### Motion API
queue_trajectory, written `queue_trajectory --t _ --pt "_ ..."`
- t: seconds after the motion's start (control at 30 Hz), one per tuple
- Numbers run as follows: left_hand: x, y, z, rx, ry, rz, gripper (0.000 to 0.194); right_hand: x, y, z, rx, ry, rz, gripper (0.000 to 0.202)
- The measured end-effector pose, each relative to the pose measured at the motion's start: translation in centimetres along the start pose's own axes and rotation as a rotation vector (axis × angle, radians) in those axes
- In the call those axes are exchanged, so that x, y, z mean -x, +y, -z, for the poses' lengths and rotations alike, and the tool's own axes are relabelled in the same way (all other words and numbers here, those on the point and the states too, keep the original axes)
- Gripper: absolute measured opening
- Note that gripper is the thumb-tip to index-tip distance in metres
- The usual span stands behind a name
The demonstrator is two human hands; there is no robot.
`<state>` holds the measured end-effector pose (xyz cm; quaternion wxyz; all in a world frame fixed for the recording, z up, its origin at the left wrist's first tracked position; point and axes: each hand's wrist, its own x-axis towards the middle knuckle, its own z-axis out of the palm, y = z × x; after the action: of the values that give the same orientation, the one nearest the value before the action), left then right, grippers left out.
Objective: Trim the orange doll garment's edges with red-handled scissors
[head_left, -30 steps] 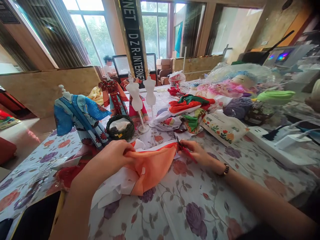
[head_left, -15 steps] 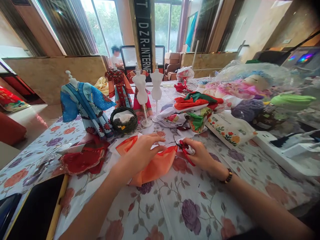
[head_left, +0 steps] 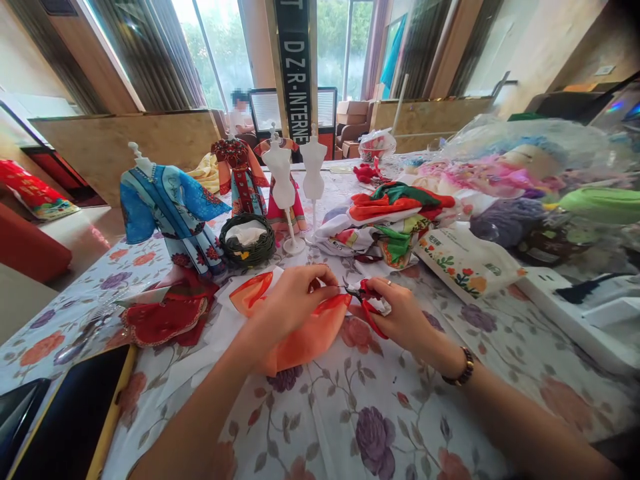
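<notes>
White capitals "D.Z.R-INTERNE", running top to bottom, are read on a black banner (head_left: 296, 73) hung on the pillar well beyond the hands; a "T" shows above them. Small print on the flowered packet (head_left: 463, 261), beyond the right hand (head_left: 400, 317), is too small to be read.

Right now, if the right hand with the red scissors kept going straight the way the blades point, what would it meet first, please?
The right hand aims the red scissors leftward; they would likely first meet the left hand, pinching the orange fabric beside the tips. Depth is uncertain.
</notes>
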<state>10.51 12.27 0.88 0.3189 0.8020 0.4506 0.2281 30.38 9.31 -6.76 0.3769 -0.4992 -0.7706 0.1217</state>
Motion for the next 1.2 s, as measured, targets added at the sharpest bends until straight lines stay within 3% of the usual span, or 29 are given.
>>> queue_trajectory --t 0.17,0.43,0.67,1.2 --pt "-0.8 0.8 1.0 0.027 -0.090 0.010 0.016 -0.4 0.1 0.8 0.007 -0.047 0.008 0.016" --pt "-1.5 2.2 1.8 -0.275 -0.016 -0.163 0.023 -0.9 0.4 2.6 0.035 -0.169 0.031 0.011" --pt "-1.7 1.7 2.0 -0.300 -0.074 -0.272 0.022 -1.0 0.4 3.4 0.061 -0.233 0.029 0.013" --pt "-1.5 2.0 2.6 -0.259 -0.223 -0.314 0.016 -1.3 0.6 3.7 0.070 -0.288 0.024 0.010"
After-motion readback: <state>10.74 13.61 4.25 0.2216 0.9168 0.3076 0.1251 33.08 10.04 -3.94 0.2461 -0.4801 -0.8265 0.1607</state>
